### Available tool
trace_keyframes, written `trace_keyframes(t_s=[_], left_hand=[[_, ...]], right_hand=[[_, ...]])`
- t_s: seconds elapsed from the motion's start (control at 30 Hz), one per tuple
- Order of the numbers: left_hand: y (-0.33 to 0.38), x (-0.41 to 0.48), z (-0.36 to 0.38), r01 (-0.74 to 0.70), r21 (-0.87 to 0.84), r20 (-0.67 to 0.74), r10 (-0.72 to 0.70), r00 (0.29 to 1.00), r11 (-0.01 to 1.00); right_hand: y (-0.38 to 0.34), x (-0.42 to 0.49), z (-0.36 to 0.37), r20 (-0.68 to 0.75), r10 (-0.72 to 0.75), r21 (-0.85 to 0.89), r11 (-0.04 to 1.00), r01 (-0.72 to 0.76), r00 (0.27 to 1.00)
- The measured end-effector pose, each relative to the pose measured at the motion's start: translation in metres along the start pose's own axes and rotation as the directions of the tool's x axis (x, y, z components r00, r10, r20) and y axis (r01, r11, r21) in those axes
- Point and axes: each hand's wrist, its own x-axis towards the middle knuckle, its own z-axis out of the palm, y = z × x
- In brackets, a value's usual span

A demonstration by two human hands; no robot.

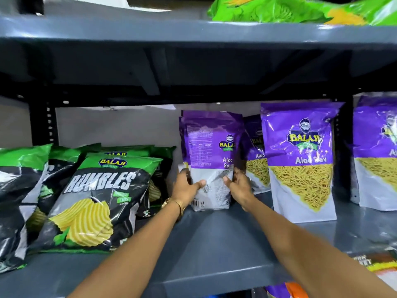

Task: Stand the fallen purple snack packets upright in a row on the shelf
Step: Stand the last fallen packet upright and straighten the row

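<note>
A purple and white snack packet (209, 147) stands upright on the grey shelf (204, 250), its back label turned towards me. My left hand (185, 188) grips its lower left edge and my right hand (237, 184) grips its lower right edge. More purple edges show just behind it. To its right another purple packet (255, 155) stands partly hidden. A front-facing purple packet (300, 160) stands upright nearer the shelf's front. One more purple packet (376, 151) stands at the far right, cut off by the frame.
Several green and black chip bags (94, 201) lean back on the left of the shelf. A black upright post (43, 119) stands behind them. The shelf above (193, 33) carries bright green bags (279, 9). Colourful packs (376, 263) show below at the right.
</note>
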Motion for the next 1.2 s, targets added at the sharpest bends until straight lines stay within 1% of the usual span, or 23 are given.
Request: trace_keyframes(t_s=[0.07, 0.17, 0.23, 0.33, 0.43, 0.5, 0.53, 0.57, 0.6, 0.7, 0.73, 0.8, 0.83, 0.87, 0.93, 1.03, 1.1, 1.13, 1.2], left_hand=[[-0.012, 0.004, 0.0, -0.014, -0.031, -0.008, 0.013, 1.0, 0.999], [-0.023, 0.005, -0.001, -0.004, -0.076, -0.011, 0.003, 1.0, 0.997], [-0.027, 0.002, 0.0, 0.021, -0.084, -0.064, -0.027, 0.998, 0.996], [-0.028, 0.0, 0.001, 0.033, -0.078, -0.153, -0.044, 0.987, 0.996], [-0.024, -0.006, 0.001, 0.058, -0.082, -0.145, -0.069, 0.987, 0.995], [-0.02, -0.011, 0.003, 0.081, -0.073, -0.148, -0.091, 0.985, 0.994], [-0.019, -0.013, 0.004, 0.07, -0.061, -0.148, -0.079, 0.986, 0.996], [-0.018, -0.014, 0.005, 0.045, -0.043, -0.129, -0.05, 0.99, 0.998], [-0.018, -0.015, 0.006, 0.017, -0.017, -0.082, -0.018, 0.997, 1.0], [-0.02, -0.019, 0.011, -0.044, 0.101, 0.148, 0.028, 0.989, 0.994], [-0.021, -0.02, 0.011, -0.072, 0.137, 0.186, 0.046, 0.982, 0.988], [-0.022, -0.022, 0.013, -0.092, 0.186, 0.183, 0.058, 0.981, 0.978], [-0.021, -0.024, 0.014, -0.069, 0.193, 0.169, 0.036, 0.985, 0.979], [-0.02, -0.024, 0.014, -0.029, 0.176, 0.158, 0.001, 0.987, 0.984], [-0.019, -0.023, 0.011, 0.044, 0.048, 0.178, -0.052, 0.983, 0.998], [-0.021, -0.018, 0.0, 0.179, -0.199, 0.295, -0.115, 0.949, 0.964], [-0.023, -0.018, -0.009, 0.268, -0.268, 0.4, -0.146, 0.905, 0.926], [-0.026, -0.019, -0.012, 0.274, -0.282, 0.426, -0.136, 0.895, 0.919], [-0.03, -0.018, -0.014, 0.26, -0.3, 0.416, -0.12, 0.902, 0.918]], right_hand=[[0.003, 0.002, 0.001, 0.027, 0.027, -0.002, 1.0, -0.027, 0.999], [0.002, 0.005, -0.001, 0.063, 0.15, 0.132, 0.979, -0.158, 0.987], [0.003, 0.007, -0.003, 0.068, 0.201, 0.205, 0.956, -0.211, 0.977], [0.004, 0.009, -0.008, 0.002, 0.248, 0.185, 0.952, -0.244, 0.969], [0.007, 0.008, -0.009, -0.073, 0.253, 0.16, 0.958, -0.239, 0.965], [0.008, 0.006, -0.009, -0.166, 0.217, 0.077, 0.975, -0.206, 0.962], [0.008, 0.005, -0.01, -0.231, 0.191, 0.027, 0.981, -0.19, 0.954], [0.009, 0.004, -0.012, -0.286, 0.166, -0.004, 0.985, -0.174, 0.944], [0.01, 0.003, -0.013, -0.31, 0.155, -0.011, 0.986, -0.167, 0.938], [0.011, -0.003, -0.011, -0.267, 0.165, 0.015, 0.986, -0.167, 0.949], [0.01, -0.005, -0.009, -0.261, 0.162, 0.018, 0.986, -0.163, 0.952], [0.006, -0.009, -0.008, -0.289, 0.119, 0.026, 0.993, -0.116, 0.95], [0.005, -0.011, -0.01, -0.311, 0.088, 0.035, 0.996, -0.082, 0.946], [0.004, -0.011, -0.012, -0.319, 0.06, 0.046, 0.998, -0.048, 0.946], [0.005, -0.01, -0.016, -0.293, 0.023, 0.046, 0.999, -0.01, 0.956], [0.013, -0.005, -0.022, -0.259, 0.025, 0.015, 1.0, -0.022, 0.966], [0.018, 0.003, -0.026, -0.234, 0.08, 0.05, 0.996, -0.07, 0.969], [0.019, 0.004, -0.026, -0.197, 0.132, 0.083, 0.99, -0.118, 0.971], [0.021, 0.007, -0.026, -0.116, 0.222, 0.12, 0.971, -0.208, 0.968]])
